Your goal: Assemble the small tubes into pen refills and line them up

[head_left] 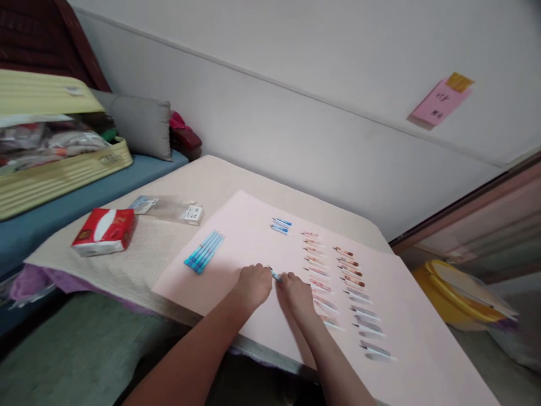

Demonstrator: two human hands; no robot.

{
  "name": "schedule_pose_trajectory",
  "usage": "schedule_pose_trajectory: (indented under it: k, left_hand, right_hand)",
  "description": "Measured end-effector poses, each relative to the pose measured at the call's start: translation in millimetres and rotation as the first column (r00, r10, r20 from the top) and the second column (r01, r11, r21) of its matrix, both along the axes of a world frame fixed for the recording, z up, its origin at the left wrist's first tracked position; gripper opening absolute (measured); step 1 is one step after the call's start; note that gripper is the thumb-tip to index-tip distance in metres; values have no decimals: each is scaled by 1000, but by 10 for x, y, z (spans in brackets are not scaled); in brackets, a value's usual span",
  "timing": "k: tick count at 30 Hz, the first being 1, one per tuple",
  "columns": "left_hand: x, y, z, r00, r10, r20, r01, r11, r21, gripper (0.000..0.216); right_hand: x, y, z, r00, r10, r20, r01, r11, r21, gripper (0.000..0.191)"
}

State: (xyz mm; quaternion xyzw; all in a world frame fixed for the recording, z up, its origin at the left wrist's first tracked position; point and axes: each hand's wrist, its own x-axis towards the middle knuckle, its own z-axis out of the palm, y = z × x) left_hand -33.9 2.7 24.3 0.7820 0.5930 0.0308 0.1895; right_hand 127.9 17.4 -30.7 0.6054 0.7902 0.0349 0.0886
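Observation:
My left hand (pixel 253 285) and my right hand (pixel 297 293) rest side by side on a pale pink sheet (pixel 401 338) and are closed together on a small blue pen (pixel 275 275), whose tip sticks out between them. A bundle of several blue pens (pixel 204 251) lies to the left on the sheet. A few more blue pens (pixel 280 225) lie farther back. Two columns of several small pens, pink, brown and grey (pixel 333 282), are laid out in rows to the right of my hands.
A red tissue pack (pixel 103 230) and a clear plastic bag (pixel 169 208) lie on the beige table cover. A yellow open case (pixel 54 169) sits on a blue bed at left, with a grey pillow (pixel 143 125). A yellow bin (pixel 456 293) stands at right.

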Motion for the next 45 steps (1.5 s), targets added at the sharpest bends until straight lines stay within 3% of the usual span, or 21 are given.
schedule_pose_trajectory:
  k: [6, 12, 22, 27, 30, 32, 34, 36, 38, 42, 45]
  left_hand:
    - [-38, 34, -77, 998, 5, -59, -6, 1000, -15, 28]
    - [-49, 88, -99, 993, -11, -119, 5, 999, -46, 29]
    - [16, 78, -129, 989, -42, -139, 32, 997, -72, 30]
    - [67, 100, -110, 999, 4, -38, -7, 998, -58, 29]
    - [109, 153, -99, 974, 146, 172, -130, 986, -101, 33]
    - [149, 183, -93, 861, 302, 410, -223, 948, -228, 41]
    - [198, 191, -94, 601, 488, 633, -257, 868, -425, 48]
    - [250, 178, -107, 307, 621, 721, -167, 781, -601, 45]
    - [295, 158, -133, 133, 690, 712, -41, 721, -691, 32]
    - [315, 164, -166, -6, 726, 688, 0, 688, -726, 15]
    - [239, 214, -134, -152, 723, 674, -10, 681, -732, 8]
  right_hand:
    - [86, 16, 84, 992, -73, -106, 72, 997, -12, 21]
    - [191, 109, 158, 982, -139, -123, 120, 981, -154, 24]
    - [381, 131, 107, 976, -168, -138, 143, 975, -171, 27]
    - [392, 139, 174, 961, -209, -182, 187, 974, -129, 26]
    - [376, 138, 255, 902, -241, -357, 208, 969, -130, 20]
    - [355, 131, 288, 794, -237, -560, 164, 970, -179, 16]
    - [324, 119, 287, 621, -242, -746, 76, 965, -249, 16]
    - [281, 102, 259, 433, -278, -857, -12, 949, -314, 16]
    - [233, 84, 229, 314, -314, -896, -69, 934, -352, 16]
    - [207, 76, 238, 271, -315, -910, -110, 929, -355, 21]
    - [301, 100, 301, 348, -259, -901, 11, 962, -273, 22]
